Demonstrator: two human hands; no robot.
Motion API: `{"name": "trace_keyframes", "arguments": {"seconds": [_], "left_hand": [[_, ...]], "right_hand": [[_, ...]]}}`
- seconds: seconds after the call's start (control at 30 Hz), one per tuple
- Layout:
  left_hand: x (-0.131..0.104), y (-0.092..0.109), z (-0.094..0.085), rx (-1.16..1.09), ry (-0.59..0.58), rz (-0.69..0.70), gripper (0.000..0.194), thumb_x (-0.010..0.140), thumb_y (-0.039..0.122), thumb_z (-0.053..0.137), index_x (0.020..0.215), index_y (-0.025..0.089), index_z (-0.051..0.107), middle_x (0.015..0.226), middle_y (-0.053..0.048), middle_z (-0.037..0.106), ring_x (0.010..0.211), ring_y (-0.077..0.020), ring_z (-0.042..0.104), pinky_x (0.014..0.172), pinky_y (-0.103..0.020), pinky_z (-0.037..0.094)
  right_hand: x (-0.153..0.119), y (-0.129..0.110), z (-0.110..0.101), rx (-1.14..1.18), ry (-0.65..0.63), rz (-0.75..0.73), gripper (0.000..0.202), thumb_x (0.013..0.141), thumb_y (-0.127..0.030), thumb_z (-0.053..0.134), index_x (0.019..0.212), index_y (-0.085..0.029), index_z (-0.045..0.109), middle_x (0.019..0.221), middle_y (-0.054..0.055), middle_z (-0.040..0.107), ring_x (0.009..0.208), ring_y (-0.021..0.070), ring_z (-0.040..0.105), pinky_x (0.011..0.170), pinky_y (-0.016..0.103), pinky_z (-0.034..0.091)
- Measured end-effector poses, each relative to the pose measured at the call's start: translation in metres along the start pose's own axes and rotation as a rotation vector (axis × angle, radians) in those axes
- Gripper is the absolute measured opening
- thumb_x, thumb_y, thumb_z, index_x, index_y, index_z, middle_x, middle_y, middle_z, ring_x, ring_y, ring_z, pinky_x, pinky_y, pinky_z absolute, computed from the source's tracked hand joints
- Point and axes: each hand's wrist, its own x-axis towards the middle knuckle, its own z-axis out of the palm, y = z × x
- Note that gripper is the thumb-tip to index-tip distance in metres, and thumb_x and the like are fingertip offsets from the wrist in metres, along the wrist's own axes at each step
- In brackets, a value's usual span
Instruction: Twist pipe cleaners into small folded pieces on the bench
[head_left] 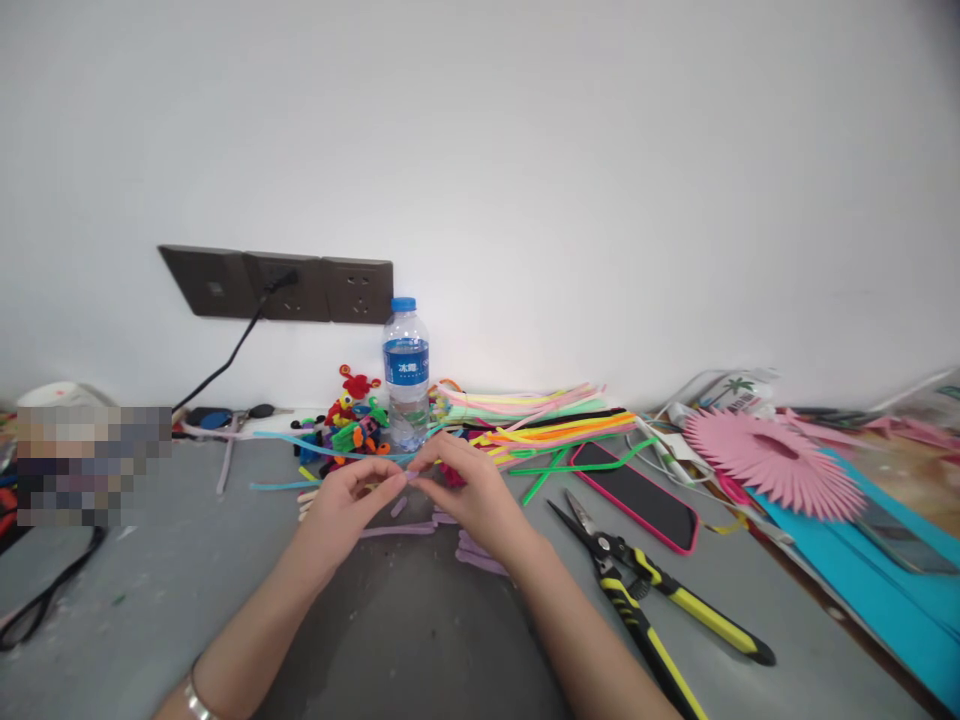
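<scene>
Above the middle of the table, my left hand (349, 505) and my right hand (474, 490) meet at their fingertips. Both are closed in a pinch on a small light purple pipe cleaner piece (411, 477), mostly covered by the fingers. Just below them lies a short cut purple piece (399, 507). A longer purple pipe cleaner (397, 530) rests flat on the table under my hands. More folded purple pipe cleaners (478, 553) lie beside my right wrist, partly hidden by it.
Behind my hands stand a water bottle (406, 370) and colourful pipe cleaner figures (352, 425). Pipe cleaner bundles (555, 430) lie to their right. Yellow-black shears (637, 575) and a pink-edged phone (645, 495) are on the right, near a pink pleated paper (772, 460) and blue sheets (840, 580).
</scene>
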Motion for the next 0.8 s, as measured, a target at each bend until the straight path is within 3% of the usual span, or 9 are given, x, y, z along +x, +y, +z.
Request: {"name": "trace_keyframes", "arguments": {"seconds": [0.2,0.5,0.67,0.8], "left_hand": [[0.000,-0.001,0.002,-0.026,0.028,0.077,0.023,0.072,0.041,0.071,0.072,0.018,0.069,0.073,-0.002,0.061,0.070,-0.0164,0.054,0.063,-0.024,0.043],[-0.002,-0.003,0.005,-0.016,0.107,0.256,0.014,0.077,0.032,0.069,0.072,0.019,0.069,0.080,-0.003,0.060,0.079,-0.0170,0.055,0.065,-0.023,0.043],[-0.003,-0.003,0.001,0.076,0.089,0.375,0.009,0.076,0.028,0.071,0.071,0.021,0.071,0.081,-0.005,0.061,0.086,-0.0200,0.055,0.070,-0.025,0.042],[-0.005,0.001,0.000,0.093,0.010,0.371,0.010,0.078,0.028,0.071,0.071,0.020,0.071,0.082,-0.005,0.059,0.083,-0.0192,0.054,0.068,-0.026,0.042]], "right_hand": [[0.000,0.000,0.001,0.198,0.012,0.224,0.011,0.082,-0.029,0.068,0.080,-0.019,0.064,0.078,0.002,0.067,0.076,0.0162,0.061,0.071,0.027,0.045],[0.000,-0.001,0.006,0.497,0.136,0.345,0.022,0.071,-0.034,0.079,0.069,-0.018,0.065,0.071,0.003,0.069,0.069,0.0163,0.062,0.067,0.028,0.048],[0.001,-0.004,-0.001,0.717,-0.006,0.441,0.024,0.068,-0.036,0.081,0.072,-0.017,0.066,0.071,0.000,0.069,0.067,0.0140,0.064,0.068,0.028,0.050],[0.000,-0.001,-0.008,0.832,-0.139,0.463,0.022,0.069,-0.034,0.081,0.072,-0.016,0.067,0.073,0.001,0.070,0.068,0.0134,0.064,0.070,0.028,0.051]]}}
